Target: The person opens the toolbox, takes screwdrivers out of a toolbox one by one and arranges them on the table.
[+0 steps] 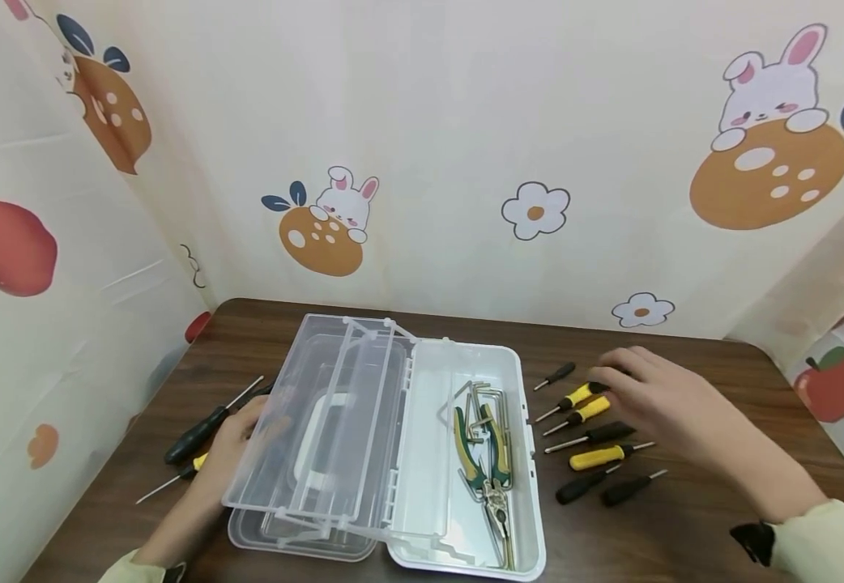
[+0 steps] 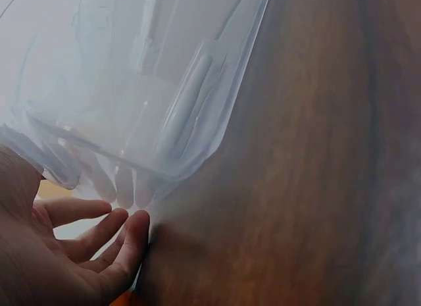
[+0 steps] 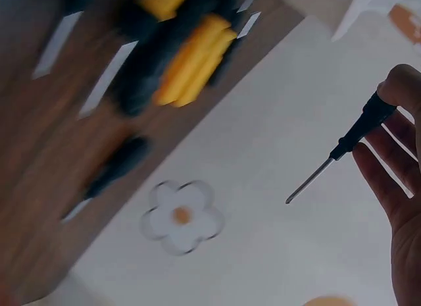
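My right hand (image 1: 644, 393) is raised over the right side of the table. In the right wrist view its thumb and fingers pinch the dark handle of a small screwdriver (image 3: 364, 129), its thin metal shaft pointing away. My left hand (image 1: 236, 437) is at the left edge of the clear lid (image 1: 298, 421) of a white toolbox (image 1: 422, 437), partly seen through the plastic. In the left wrist view its loosely bent fingers (image 2: 135, 243) are close to the lid's edge. Inside the toolbox lie pliers (image 1: 495, 486) with green-and-yellow handles and several hex keys (image 1: 498, 397).
Several black and yellow screwdrivers lie to the right of the box, among them a yellow-handled screwdriver (image 1: 597, 457) and a short black one (image 1: 629, 490). A large black screwdriver (image 1: 196, 436) lies on the left. A patterned cloth (image 1: 451, 162) stands behind the wooden table (image 1: 721, 364).
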{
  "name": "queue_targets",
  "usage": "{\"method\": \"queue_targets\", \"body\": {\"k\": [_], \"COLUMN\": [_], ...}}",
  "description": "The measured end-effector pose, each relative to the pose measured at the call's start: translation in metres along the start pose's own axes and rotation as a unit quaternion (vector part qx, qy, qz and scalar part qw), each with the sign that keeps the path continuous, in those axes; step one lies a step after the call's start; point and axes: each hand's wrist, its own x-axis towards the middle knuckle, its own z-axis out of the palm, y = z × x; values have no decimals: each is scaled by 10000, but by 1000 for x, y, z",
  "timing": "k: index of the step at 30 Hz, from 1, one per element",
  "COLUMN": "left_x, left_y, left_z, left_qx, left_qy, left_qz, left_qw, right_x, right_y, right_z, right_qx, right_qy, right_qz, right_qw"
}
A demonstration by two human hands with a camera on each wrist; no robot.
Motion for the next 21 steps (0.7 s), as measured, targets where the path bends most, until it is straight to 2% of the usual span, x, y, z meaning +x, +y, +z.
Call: {"method": "queue_targets", "body": {"k": [7, 12, 16, 21], "left_x": [1, 2, 3, 6], "left_y": [3, 5, 4, 6], "left_z": [-5, -5, -6, -9], "left_qx": [55, 129, 155, 170], "left_qy": [-62, -80, -111, -267], "left_qz": [-41, 130, 235, 240], "left_qw": [10000, 9998, 9995, 9992], "right_x": [-81, -127, -149, -157], "right_y": [23, 35, 38, 34], "right_z": [0, 10, 16, 20], "right_qx": [-115, -169, -38, -172], "right_qy": [-364, -501, -718, -1025], "right_qz": [1137, 1440, 1593, 1817], "right_qw": [9928, 9882, 9846, 9778]}}
